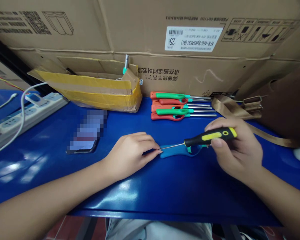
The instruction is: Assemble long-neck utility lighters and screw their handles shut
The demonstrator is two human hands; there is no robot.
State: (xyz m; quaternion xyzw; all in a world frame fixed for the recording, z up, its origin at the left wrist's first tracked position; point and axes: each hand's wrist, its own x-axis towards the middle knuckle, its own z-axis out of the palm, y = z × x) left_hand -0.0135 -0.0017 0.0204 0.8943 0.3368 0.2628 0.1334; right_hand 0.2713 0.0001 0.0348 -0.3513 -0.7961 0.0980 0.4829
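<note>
My right hand (236, 151) is closed around a black and yellow screwdriver (202, 137). Its thin metal shaft points left, down to the fingertips of my left hand (132, 151). Those fingers are pinched together at the screwdriver's tip; whatever small thing may be between them is hidden. Just under the shaft lies a blue long-nosed gas lighter (175, 152) on the blue table (150, 190). Its teal trigger and collar show near the right hand, which covers its far end. Beyond the hands rest several red and green lighters (168, 106), stacked with their metal tubes pointing right.
A yellow-taped cardboard box (97, 95) stands at the back, a lighter tube poking out. A phone (87, 131) lies left of my hands, near a white power strip (27, 115) with cables. Brown ribbon (230, 106) runs along the right. Large cardboard (140, 33) walls the back.
</note>
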